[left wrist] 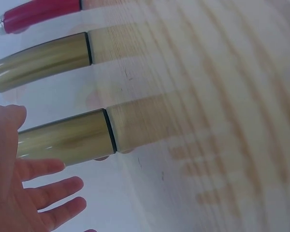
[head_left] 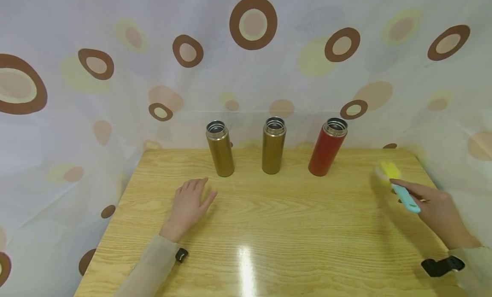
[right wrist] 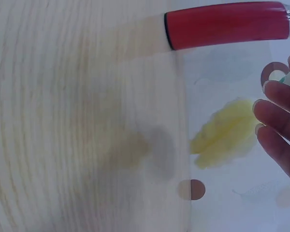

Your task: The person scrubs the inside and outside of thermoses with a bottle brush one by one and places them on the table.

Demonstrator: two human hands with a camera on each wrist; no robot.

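My right hand (head_left: pixel 436 205) grips a bottle brush by its light blue handle (head_left: pixel 406 199). The brush's yellow sponge head (head_left: pixel 390 170), blurred, points away from me above the table; in the right wrist view the sponge head (right wrist: pixel 227 133) shows beyond the fingers (right wrist: pixel 275 116). To its left stands a red thermos bottle (head_left: pixel 328 147), lidless with its steel mouth up. My left hand (head_left: pixel 188 207) holds nothing, its fingers spread over the table just in front of a gold thermos bottle (head_left: pixel 221 154). Another gold bottle (head_left: pixel 273 149) stands in the middle, also lidless.
The wood-grain table (head_left: pixel 269 228) has its back edge against a white sheet (head_left: pixel 215 88) printed with brown and yellow circles. This sheet also hangs along the left and right sides. The bottles stand in a spaced row near the back edge.
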